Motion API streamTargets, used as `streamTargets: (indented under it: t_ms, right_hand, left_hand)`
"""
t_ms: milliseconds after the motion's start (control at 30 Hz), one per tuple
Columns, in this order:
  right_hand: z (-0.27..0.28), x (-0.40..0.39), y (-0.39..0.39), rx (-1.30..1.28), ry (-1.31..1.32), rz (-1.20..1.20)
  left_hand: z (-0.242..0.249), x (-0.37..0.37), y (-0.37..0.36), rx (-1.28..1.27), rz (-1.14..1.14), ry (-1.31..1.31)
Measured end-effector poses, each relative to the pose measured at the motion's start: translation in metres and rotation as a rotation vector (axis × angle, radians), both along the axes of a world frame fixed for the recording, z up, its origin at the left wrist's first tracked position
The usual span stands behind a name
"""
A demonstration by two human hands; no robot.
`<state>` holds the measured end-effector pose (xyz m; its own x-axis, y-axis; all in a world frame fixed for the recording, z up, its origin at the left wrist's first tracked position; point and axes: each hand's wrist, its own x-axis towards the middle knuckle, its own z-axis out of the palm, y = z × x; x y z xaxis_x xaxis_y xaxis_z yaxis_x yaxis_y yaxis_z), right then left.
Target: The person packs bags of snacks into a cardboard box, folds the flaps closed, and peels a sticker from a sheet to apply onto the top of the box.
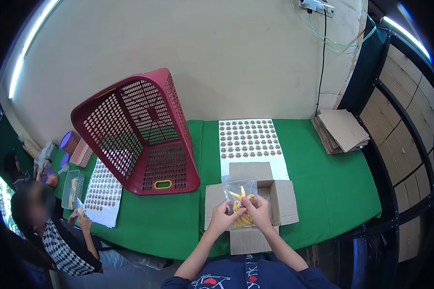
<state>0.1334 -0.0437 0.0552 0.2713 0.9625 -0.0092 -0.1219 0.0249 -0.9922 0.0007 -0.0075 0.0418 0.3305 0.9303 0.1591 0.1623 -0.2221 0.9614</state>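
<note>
A clear plastic bag (243, 220) of yellow finger-shaped pieces is held between my two hands, above an open cardboard box (285, 202). My left hand (223, 217) grips the bag's left side, its fingers closed. On the other side my right hand (259, 212) pinches the bag near its middle. Several yellow pieces show at the upper part of the bag, and more lie lower down between the hands. The box has its flaps spread outward; much of its inside is hidden by my hands and the bag.
A maroon plastic basket (152, 144) lies on its side to the left. A sheet of round stickers (250, 139) lies behind the box, and flat cardboard (343, 129) is stacked at right. Another person (67, 245) works at left beside a tray (73, 190) and more sticker sheets (103, 192).
</note>
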Motion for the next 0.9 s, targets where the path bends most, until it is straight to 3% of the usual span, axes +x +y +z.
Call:
streamTargets:
  t_ms: [200,300,367,467,700,800,900]
  right_hand:
    - [-0.01,0.004,0.004,0.019,0.022,-0.072]
    - [-0.014,0.008,0.003,0.004,0.003,-0.052]
    - [-0.035,0.017,0.008,0.009,0.018,-0.017]
    - [-0.007,0.007,0.004,0.091,-0.006,0.098]
    - [-0.005,0.005,0.0,0.028,-0.02,0.056]
    - [-0.016,0.01,0.003,-0.013,0.028,0.053]
    - [-0.024,0.012,0.007,-0.027,0.092,0.055]
  left_hand:
    - [-0.001,0.003,0.002,-0.025,-0.054,-0.062]
    - [0.005,0.001,0.002,0.022,-0.033,0.075]
    - [-0.007,0.001,0.004,-0.02,0.003,0.042]
    - [-0.002,0.008,0.003,-0.059,0.064,-0.06]
    - [0.0,0.014,-0.001,-0.081,0.053,-0.234]
    - [-0.017,0.006,0.006,-0.228,0.003,-0.109]
    - [-0.013,0.004,0.005,-0.269,-0.016,-0.234]
